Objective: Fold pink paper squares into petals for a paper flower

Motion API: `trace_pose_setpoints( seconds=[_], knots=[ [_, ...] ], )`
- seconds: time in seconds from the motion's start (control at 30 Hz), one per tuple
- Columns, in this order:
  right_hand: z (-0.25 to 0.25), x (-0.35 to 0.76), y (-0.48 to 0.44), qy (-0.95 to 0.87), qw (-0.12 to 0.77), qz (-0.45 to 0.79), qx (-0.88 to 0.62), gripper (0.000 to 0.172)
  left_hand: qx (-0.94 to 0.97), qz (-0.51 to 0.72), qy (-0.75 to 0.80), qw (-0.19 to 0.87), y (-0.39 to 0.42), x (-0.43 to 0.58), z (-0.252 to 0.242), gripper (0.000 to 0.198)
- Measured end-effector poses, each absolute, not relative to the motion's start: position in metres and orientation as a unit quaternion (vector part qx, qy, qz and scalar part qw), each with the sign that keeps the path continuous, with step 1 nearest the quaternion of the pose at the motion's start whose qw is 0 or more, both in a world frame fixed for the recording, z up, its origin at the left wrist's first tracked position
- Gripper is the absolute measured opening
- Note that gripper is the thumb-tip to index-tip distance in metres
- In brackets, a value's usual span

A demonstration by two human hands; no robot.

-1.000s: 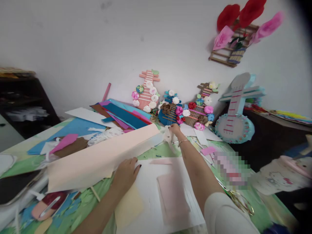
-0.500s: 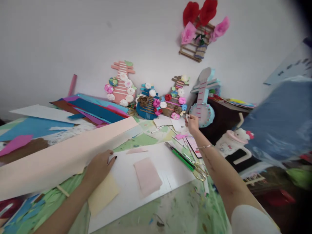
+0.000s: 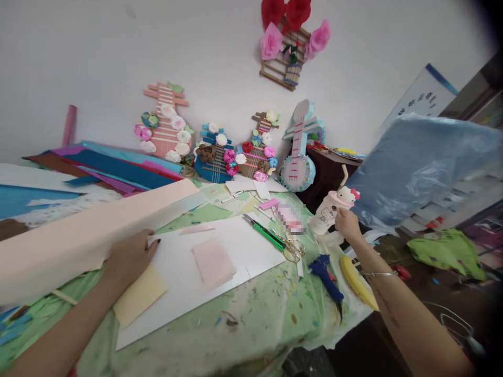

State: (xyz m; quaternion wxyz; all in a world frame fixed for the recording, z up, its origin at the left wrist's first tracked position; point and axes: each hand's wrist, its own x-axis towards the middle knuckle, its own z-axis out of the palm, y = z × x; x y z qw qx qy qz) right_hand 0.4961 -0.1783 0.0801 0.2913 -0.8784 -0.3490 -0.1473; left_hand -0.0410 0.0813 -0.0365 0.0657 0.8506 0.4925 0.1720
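Observation:
My left hand rests on the left edge of a white board, thumb apart from the fingers. It lies beside a long folded pale pink sheet and over a cream paper piece. My right hand is closed on the handle of a white and pink cup with a cat-figure lid and a straw; the fingers hide most of the handle. On the board lie pink paper squares, a green utility knife and gold-handled scissors.
A blue glue gun and a banana lie near the table's right edge. Decorated paper instruments stand along the wall. Coloured sheets are piled at left. A large blue plastic-wrapped bundle stands at right.
My right hand has left the back of the table and come right to the cup's handle. The view has turned right, showing the glue gun and banana. My left hand stays on the board.

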Motion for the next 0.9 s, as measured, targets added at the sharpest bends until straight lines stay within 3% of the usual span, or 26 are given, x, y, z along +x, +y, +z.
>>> trace_pose_setpoints(
  seconds=[0.17,0.43,0.57,0.7,0.9],
  knots=[
    [0.058,0.494,-0.18,-0.37,0.197,-0.089,-0.904,0.03,0.845,0.215,0.488,0.045,0.076,-0.041,-0.032,0.041],
    [0.042,0.486,-0.176,-0.417,0.124,-0.048,-0.899,0.024,0.888,0.215,0.38,0.146,0.059,-0.013,-0.021,0.029],
    [0.047,0.466,-0.166,-0.415,0.14,-0.071,-0.896,0.011,0.892,0.193,0.365,0.185,0.058,0.015,-0.025,0.028],
    [0.047,0.41,-0.131,-0.474,0.201,-0.087,-0.853,0.025,0.891,0.181,0.357,0.214,0.057,0.032,-0.027,0.024],
    [0.011,0.282,-0.05,-0.658,0.277,0.062,-0.697,0.024,0.878,0.202,0.34,0.269,0.059,0.032,-0.026,0.006]
  ],
)
